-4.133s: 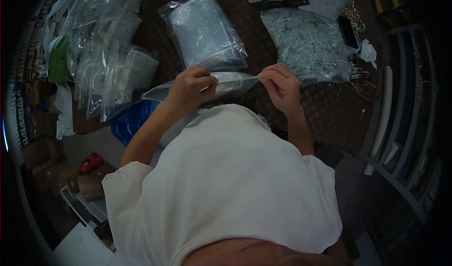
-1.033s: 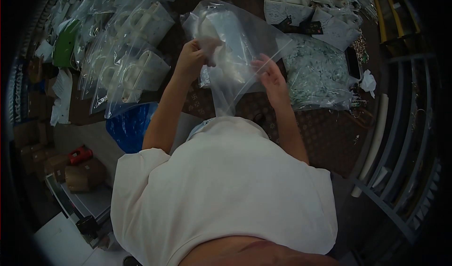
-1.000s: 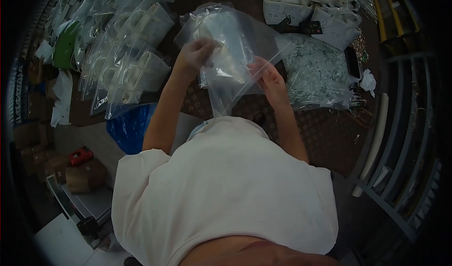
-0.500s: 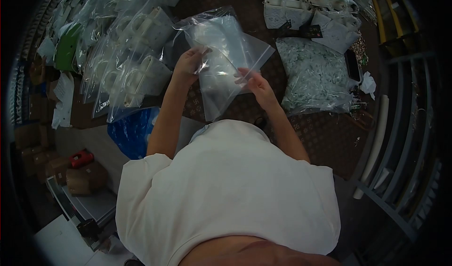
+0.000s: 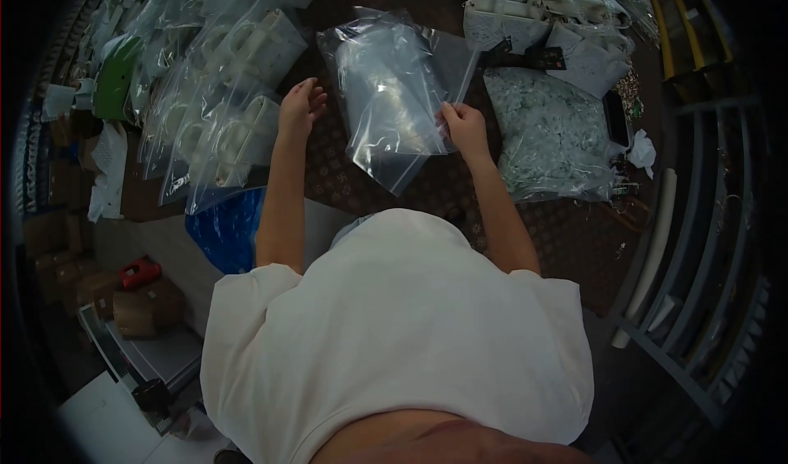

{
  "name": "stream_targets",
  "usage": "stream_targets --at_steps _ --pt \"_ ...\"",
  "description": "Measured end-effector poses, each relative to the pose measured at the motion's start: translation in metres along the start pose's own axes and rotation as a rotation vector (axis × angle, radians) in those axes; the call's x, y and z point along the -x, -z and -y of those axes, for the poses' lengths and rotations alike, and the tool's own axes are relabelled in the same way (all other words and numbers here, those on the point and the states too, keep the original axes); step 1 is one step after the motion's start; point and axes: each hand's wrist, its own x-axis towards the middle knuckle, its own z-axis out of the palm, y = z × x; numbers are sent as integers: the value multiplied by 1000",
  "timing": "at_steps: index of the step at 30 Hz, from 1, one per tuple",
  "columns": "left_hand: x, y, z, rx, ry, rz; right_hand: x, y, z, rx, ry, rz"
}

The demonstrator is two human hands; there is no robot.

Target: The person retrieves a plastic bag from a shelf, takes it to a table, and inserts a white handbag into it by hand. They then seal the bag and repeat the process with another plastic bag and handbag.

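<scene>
Clear plastic bags (image 5: pixel 382 86) lie overlapping on the dark patterned table (image 5: pixel 328 168), in front of my body. My right hand (image 5: pixel 465 127) pinches the right edge of a clear bag between thumb and fingers. To the left of the bags, my left hand (image 5: pixel 303 107) is raised with its fingers loosely curled and slightly apart, and nothing shows in it. Close beyond that hand, white handbags in clear plastic (image 5: pixel 246 135) are piled on the left.
A plastic sack of pale green pieces (image 5: pixel 546 135) sits at the right, below white handbags (image 5: pixel 505 22). A dark phone-like object (image 5: pixel 616 117) and crumpled white paper (image 5: pixel 641 152) are beside it. Blue plastic (image 5: pixel 230 230) hangs at the table's left front.
My left hand has let go of the plastic and moved left. My right hand has shifted slightly right and closed on the bag's edge. The bags now lie flatter.
</scene>
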Motion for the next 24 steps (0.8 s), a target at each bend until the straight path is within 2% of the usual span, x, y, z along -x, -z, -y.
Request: stream_targets --at_steps 1,3,5,7,8,10,11,13,14,15,16,17,19,20,23,24 --pt "12 -6 -8 -4 -5 8 -2 -2 1 -4 5 -8" --pt "40 -30 -17 -73 136 47 2 -12 -2 185 115 -61" --pt "53 -56 4 -352 37 179 2 -27 -11 158 123 21" --pt "49 -66 52 -777 -278 191 2 -34 -17 130 137 100" --pt "52 -69 56 -773 -274 185 3 -36 -19 47 112 166" --pt "56 -73 63 -707 -272 404 6 -33 -20 -37 85 224" --pt "57 -74 63 -357 -181 327 7 -28 -21 -128 69 169" --pt "50 -63 56 -125 -253 170 9 -14 -25 -218 51 99" --pt "46 -57 51 76 -303 145 8 -3 -30 -278 -26 6" --pt "44 -48 45 147 -212 81 6 7 -37 -338 -100 -86" --pt "43 -39 38 213 -122 16 4 16 -47 -368 -177 -73" --pt "39 -31 37 240 -30 -3 3 16 -56 -372 -178 -78" --pt "38 -22 48 259 45 -18 1 14 -70 -543 -356 -132" --pt "38 -19 54 282 118 -37 3 11 -68 -549 -355 -136" --pt "37 -8 74 361 197 -132 10 5 -68 -619 -455 -60" --pt "34 -2 79 359 198 -131 11 7 -75 -494 -427 57"
